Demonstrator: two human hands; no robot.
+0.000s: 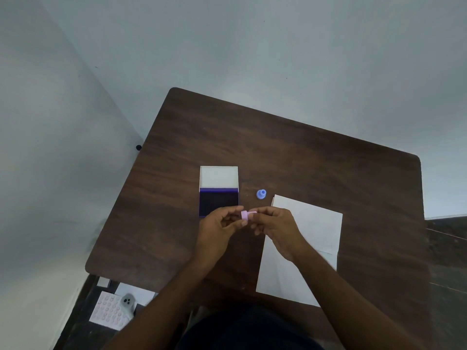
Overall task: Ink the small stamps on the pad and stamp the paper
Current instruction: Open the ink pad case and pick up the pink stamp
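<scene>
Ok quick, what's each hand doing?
Left hand: closed, fingertips on the pink stamp.
Right hand: closed, pinching the same pink stamp.

A dark brown worktop (278, 147) stands against a pale wall (227, 46). On the floor (75, 332) near left lie a dotted sheet (107, 310) and a small ghost figure (128, 303).

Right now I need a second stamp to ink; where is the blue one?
In the head view, the blue stamp stands on the table, between the ink pad and the paper's far corner.
</scene>
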